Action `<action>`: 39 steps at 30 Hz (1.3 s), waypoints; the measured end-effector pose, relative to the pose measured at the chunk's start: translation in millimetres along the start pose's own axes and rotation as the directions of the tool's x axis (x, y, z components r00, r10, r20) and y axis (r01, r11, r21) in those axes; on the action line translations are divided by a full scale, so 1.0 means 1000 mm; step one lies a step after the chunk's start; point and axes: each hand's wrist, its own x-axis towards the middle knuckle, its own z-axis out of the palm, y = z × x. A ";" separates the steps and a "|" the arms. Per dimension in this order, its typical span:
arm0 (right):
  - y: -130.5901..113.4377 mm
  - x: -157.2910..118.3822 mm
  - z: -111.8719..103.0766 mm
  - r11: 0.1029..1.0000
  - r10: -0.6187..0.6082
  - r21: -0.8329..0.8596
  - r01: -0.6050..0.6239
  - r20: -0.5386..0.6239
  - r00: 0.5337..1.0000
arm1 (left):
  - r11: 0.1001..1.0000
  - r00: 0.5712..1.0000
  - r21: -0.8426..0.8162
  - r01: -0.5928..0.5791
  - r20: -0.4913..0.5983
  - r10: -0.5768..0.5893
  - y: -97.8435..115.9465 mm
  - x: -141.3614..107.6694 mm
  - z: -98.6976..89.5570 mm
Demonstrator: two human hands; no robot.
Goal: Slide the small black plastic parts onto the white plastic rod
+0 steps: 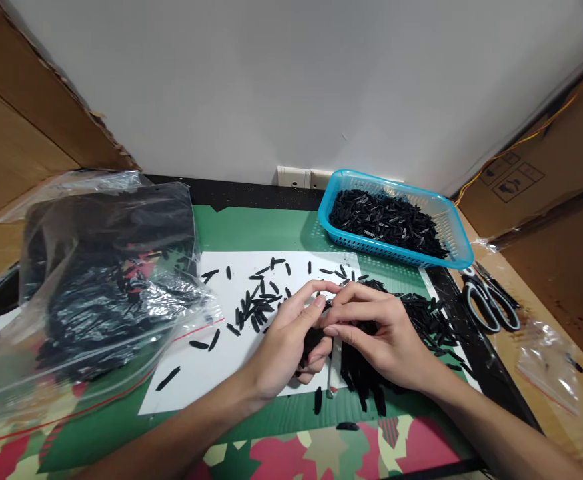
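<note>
My left hand (289, 333) is closed, its fingers curled round a bunch of small black strips (313, 339) in the palm. My right hand (381, 327) meets it at the fingertips, thumb and fingers pinched together; whatever lies between them is too small to make out. Below the hands a slim white stick (335, 370) with a reddish end lies on the work surface, partly covered by the right hand. A dense pile of black strips (359, 380) spreads under and beside that hand. More loose strips (256, 307) are scattered over the white paper (186, 373) to the left.
A blue plastic basket (396, 253) full of black strips stands at the back right. At the left is a large clear zip bag (116, 313) with black contents. Scissors (486, 307) and a small clear bag (546, 367) lie at the right. Cardboard (561, 220) flanks the green mat (251, 230).
</note>
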 end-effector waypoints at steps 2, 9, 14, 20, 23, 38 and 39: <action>-0.002 0.000 0.001 1.000 0.014 0.019 -0.013 -0.009 1.000 | 0.999 1.000 -0.032 0.015 0.011 -0.014 0.001 0.000 0.000; 0.000 -0.002 0.000 0.994 0.097 0.064 -0.092 -0.093 0.991 | 1.000 0.998 -0.014 0.006 0.057 -0.005 0.002 0.002 -0.001; 0.001 -0.001 0.003 0.995 0.082 0.053 -0.079 -0.066 0.994 | 0.997 0.997 -0.054 0.050 0.057 -0.046 0.003 0.002 -0.002; 0.001 -0.004 0.004 0.998 0.052 -0.022 -0.053 -0.057 0.997 | 0.996 0.997 -0.055 0.066 0.051 -0.063 0.005 0.002 -0.001; 0.001 -0.005 0.003 0.997 0.021 -0.069 -0.024 -0.050 0.999 | 0.997 0.996 -0.054 0.057 0.068 -0.054 0.004 0.002 0.000; -0.002 -0.003 -0.001 0.972 0.229 0.044 -0.229 0.011 0.973 | 0.997 0.998 -0.071 0.017 0.061 -0.012 -0.001 0.001 0.001; -0.001 -0.003 -0.001 0.968 0.240 0.078 -0.239 -0.011 0.971 | 0.997 0.998 -0.076 0.008 0.062 -0.003 -0.001 0.001 0.001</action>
